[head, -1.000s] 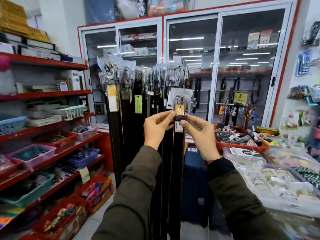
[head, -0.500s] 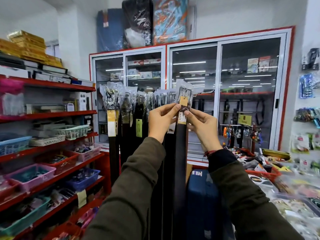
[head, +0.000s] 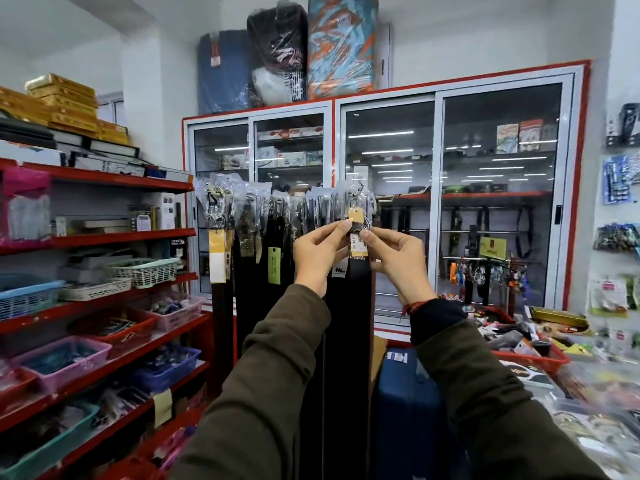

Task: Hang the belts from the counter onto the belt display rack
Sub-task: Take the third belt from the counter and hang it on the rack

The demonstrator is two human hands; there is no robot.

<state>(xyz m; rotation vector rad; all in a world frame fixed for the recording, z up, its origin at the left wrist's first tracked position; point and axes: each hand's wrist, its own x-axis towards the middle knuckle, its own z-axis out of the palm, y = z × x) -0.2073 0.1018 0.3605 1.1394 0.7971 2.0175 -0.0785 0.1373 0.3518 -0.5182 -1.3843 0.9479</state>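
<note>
A dark belt point(head: 358, 306) hangs straight down at the right end of the belt display rack point(head: 277, 209). Its buckle sits in a clear plastic wrap with a yellow tag point(head: 356, 215) at the top. My left hand point(head: 318, 252) and my right hand point(head: 398, 254) pinch the belt just under the buckle, one on each side. Several other dark belts with wrapped buckles and paper tags hang in a row to the left of it. The rack's hooks are hidden behind the plastic wraps.
Red shelves point(head: 104, 237) with baskets of small goods run along the left. A glass cabinet point(head: 450, 202) stands behind the rack. A counter point(head: 571, 382) crowded with packets and a red tray lies at the right. A blue suitcase point(head: 405, 410) stands below my right arm.
Both hands have lifted the belt's buckle end from chest height up to the level of the other buckles on the rack. My view has tilted upward.
</note>
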